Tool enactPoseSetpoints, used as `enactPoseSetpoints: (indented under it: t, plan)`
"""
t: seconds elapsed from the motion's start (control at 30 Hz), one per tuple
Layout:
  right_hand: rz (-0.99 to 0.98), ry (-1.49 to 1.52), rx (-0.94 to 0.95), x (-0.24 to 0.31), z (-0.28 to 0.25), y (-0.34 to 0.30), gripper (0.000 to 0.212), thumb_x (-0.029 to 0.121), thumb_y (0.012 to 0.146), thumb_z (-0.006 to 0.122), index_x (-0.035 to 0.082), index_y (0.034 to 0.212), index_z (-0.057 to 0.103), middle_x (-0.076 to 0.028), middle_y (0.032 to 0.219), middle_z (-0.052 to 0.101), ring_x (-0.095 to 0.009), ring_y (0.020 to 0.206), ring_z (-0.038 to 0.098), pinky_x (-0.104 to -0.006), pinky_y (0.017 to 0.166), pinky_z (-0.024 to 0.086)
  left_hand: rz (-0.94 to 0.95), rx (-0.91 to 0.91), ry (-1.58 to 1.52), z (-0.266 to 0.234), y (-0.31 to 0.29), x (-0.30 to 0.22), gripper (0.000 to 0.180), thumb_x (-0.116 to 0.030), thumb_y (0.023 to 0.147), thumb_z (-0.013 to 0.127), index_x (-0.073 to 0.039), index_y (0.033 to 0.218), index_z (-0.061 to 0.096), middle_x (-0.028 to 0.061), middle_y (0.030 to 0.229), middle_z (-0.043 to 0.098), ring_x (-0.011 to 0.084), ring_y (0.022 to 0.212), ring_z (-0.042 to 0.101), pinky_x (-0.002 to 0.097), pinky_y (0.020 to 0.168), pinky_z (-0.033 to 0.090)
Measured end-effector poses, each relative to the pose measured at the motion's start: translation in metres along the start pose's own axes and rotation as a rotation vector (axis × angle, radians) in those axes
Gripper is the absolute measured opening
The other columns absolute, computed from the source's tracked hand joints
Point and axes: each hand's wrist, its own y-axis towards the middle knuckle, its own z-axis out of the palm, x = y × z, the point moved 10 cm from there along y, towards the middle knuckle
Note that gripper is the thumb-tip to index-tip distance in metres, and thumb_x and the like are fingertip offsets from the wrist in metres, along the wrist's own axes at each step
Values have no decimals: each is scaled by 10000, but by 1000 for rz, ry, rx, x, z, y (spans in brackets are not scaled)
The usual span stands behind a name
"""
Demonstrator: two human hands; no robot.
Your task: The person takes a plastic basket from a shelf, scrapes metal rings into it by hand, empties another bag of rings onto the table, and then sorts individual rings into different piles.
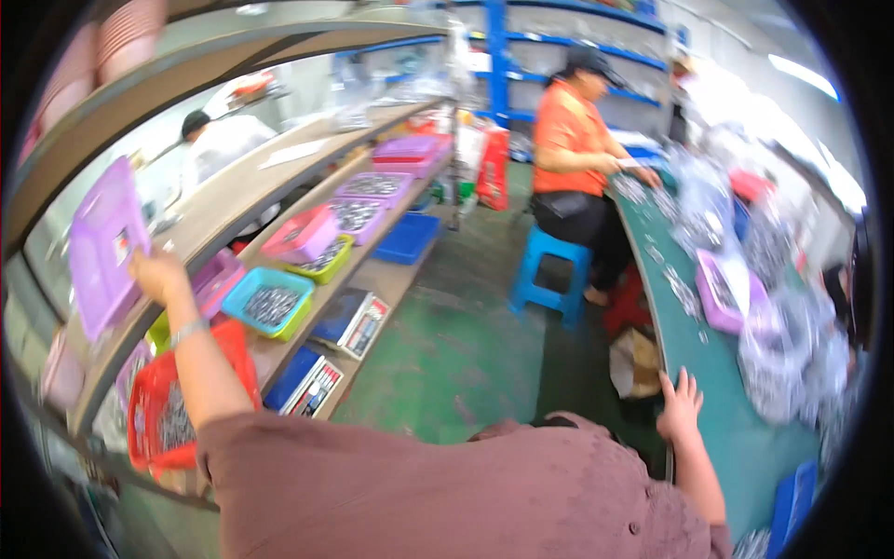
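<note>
My left hand [160, 276] grips the edge of a purple plastic basket [104, 252], held tilted on its side by the shelf rack at the left. Below that arm sits a red basket [149, 410] of small metal parts. Over on the right, my right hand [682, 402] rests on the edge of the green worktable [745, 401], fingers spread, with nothing in it. A purple basket [719, 303] and clear plastic bags [778, 354] of metal parts stand on the table beyond that hand.
Shelves hold a blue basket [270, 303] of metal parts, more coloured baskets and digital scales [349, 321]. Further ahead, a person in orange [568, 140] sits on a blue stool [549, 275] at the table. A brown cardboard box [635, 363] stands beside the table. Another person is behind the rack.
</note>
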Motion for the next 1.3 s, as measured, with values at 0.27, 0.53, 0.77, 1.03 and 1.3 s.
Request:
enactPoseSetpoints:
  t: [0.27, 0.53, 0.77, 1.03, 1.3]
  plan:
    - [-48, 47, -94, 12, -15, 7, 611, 84, 771, 536, 236, 1353, 434, -188, 1432, 311, -386, 1329, 280, -531, 1045, 250, 685, 280, -936, -28, -189, -275, 219, -97, 890, 585, 32, 1065, 607, 178, 941, 600, 325, 829, 575, 377, 726, 473]
    - [-104, 1382, -241, 37, -85, -31, 842, 470, 828, 637, 113, 1454, 201, -190, 1393, 366, -233, 1077, 536, -379, 895, 460, 1032, 1760, -1579, -54, -344, -406, 138, -165, 835, 526, -50, 789, 588, 92, 703, 561, 210, 547, 525, 336, 472, 405]
    - [-152, 1393, 116, 97, -26, -79, 526, 415, 870, 604, 41, 1235, 549, -128, 1215, 558, -218, 1103, 512, -341, 867, 460, 1091, 2161, -2026, -149, -465, -478, 153, -121, 726, 484, -44, 616, 410, -17, 612, 346, 64, 538, 318, 239, 478, 231]
    - [394, 866, -327, 23, -36, -211, 335, 317, 796, 693, -5, 730, 628, -141, 660, 572, -260, 651, 548, -366, 607, 435, 1047, 3107, -1801, -269, -610, -468, 561, -93, 777, 527, -18, 1326, 442, 79, 1304, 468, 139, 894, 536, 251, 758, 456]
    - [731, 518, -392, 36, -81, -430, 191, 156, 701, 760, 39, 673, 612, -76, 680, 582, -262, 693, 515, -362, 678, 421, 1314, 3598, -333, -425, -692, -330, 690, -545, 895, 470, -32, 1348, 390, 225, 1315, 455, 369, 1108, 503, 514, 939, 410]
